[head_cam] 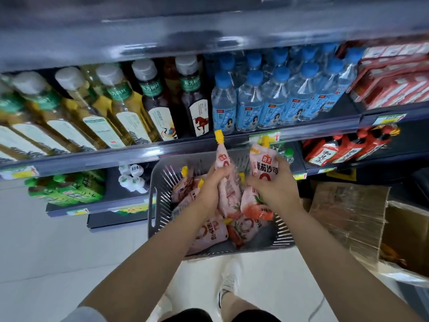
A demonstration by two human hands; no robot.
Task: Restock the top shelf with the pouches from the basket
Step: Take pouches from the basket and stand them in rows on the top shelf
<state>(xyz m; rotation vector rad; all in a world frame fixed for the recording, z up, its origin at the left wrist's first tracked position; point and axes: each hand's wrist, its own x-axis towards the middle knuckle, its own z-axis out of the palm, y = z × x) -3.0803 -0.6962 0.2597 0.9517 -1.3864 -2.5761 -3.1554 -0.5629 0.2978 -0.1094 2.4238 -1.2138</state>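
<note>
Two hands are over the grey basket [155, 182], which sits low in front of the shelves. The left hand [209, 189] grips one pink pouch [223, 160] around its middle, with the yellow cap pointing up. The right hand [272, 184] holds a second pouch [262, 165] the same way, label toward the camera. The tomato picture below this hand is perhaps the lower part of the same pouch.

More pouches [209, 235] lie flat inside the basket. Behind, one shelf carries tea bottles [120, 105] on the left and blue-capped water bottles [274, 101] in the middle. The top shelf [209, 31] is above, only a blurred grey edge. A cardboard box [348, 217] stands just beside the basket on the right.
</note>
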